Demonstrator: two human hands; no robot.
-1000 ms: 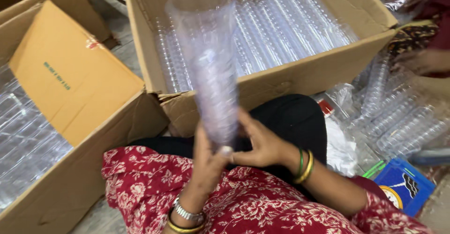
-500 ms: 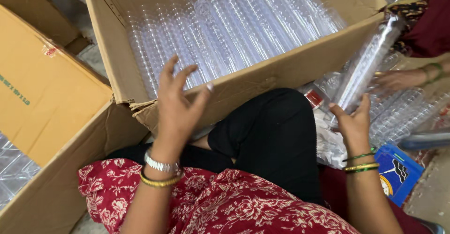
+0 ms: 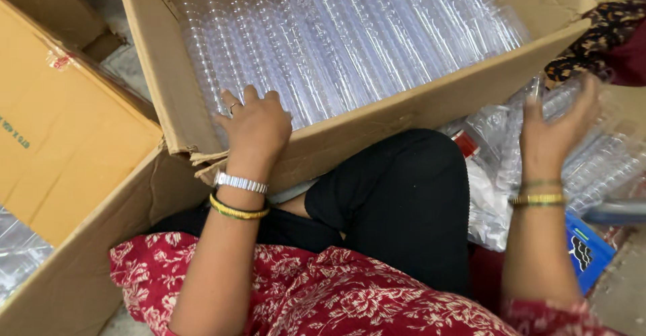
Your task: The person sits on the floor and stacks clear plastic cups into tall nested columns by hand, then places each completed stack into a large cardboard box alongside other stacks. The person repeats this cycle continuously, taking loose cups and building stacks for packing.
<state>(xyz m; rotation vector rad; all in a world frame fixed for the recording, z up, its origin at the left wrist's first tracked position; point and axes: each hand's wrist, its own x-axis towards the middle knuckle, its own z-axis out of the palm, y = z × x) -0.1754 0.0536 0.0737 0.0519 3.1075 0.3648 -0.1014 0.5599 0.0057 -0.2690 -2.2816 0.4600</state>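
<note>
My left hand [image 3: 254, 126] reaches over the near wall of a large cardboard box [image 3: 404, 117]. It lies palm down, fingers apart, on the rows of clear plastic cup stacks [image 3: 350, 47] that fill the box, gripping nothing. My right hand [image 3: 555, 127] is out at the right, blurred, its fingers curled around a stack of clear cups [image 3: 555, 94]. It holds that stack against a loose pile of similar stacks [image 3: 605, 161] beside my leg. Both wrists wear bangles, and the left also has a silver watch.
A second cardboard box [image 3: 74, 154] with its flap up stands at the left, with clear cups inside at its lower corner. A blue packet [image 3: 585, 252] lies by my right forearm. Crumpled clear plastic wrap [image 3: 488, 201] sits beside my black-clad knee. Another person's patterned sleeve [image 3: 592, 33] shows at the top right.
A second ago both hands held one tall stack upright. The right hand has carried it right to the pile, while the left hand dropped into the big box onto the cups.
</note>
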